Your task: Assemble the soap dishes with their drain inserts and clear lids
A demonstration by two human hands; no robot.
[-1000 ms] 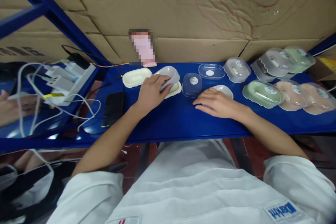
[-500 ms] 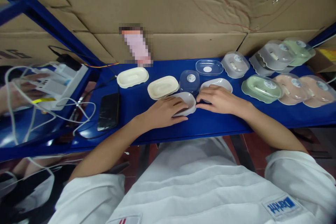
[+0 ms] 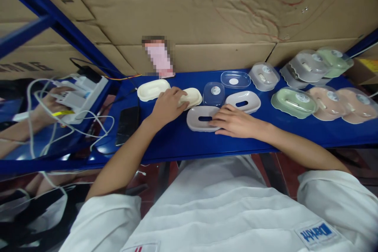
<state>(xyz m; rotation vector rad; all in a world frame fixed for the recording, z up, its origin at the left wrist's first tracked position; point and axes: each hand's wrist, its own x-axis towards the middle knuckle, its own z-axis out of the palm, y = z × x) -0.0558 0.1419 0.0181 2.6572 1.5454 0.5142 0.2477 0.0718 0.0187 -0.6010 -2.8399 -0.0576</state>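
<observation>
My left hand (image 3: 169, 104) bends over the left end of a cream oval tray (image 3: 193, 97), thumb on the near side and fingers on the far side. With its fingers over the right rim, my right hand (image 3: 238, 121) grips a pale grey soap dish (image 3: 196, 125) that has a dark slot in its base. Behind that hand lies another pale grey soap dish (image 3: 250, 100), also slotted. A second cream tray (image 3: 152, 88) rests farther left. Two clear lids with round stickers, one nearer (image 3: 213, 97) and one at the back (image 3: 236, 82), lie between them.
Lidded soap dishes in green (image 3: 292, 104), peach (image 3: 327, 104) and grey (image 3: 264, 76) stand at the right. A black phone (image 3: 127, 125) and a power strip (image 3: 88, 92) with white cables are at left, where another person's hand (image 3: 51, 104) reaches. Cardboard (image 3: 206, 12) backs the blue shelf (image 3: 168, 145).
My left hand has left the near grey soap dish and moved left and back onto the cream tray. My right hand has shifted left onto the near dish's right end.
</observation>
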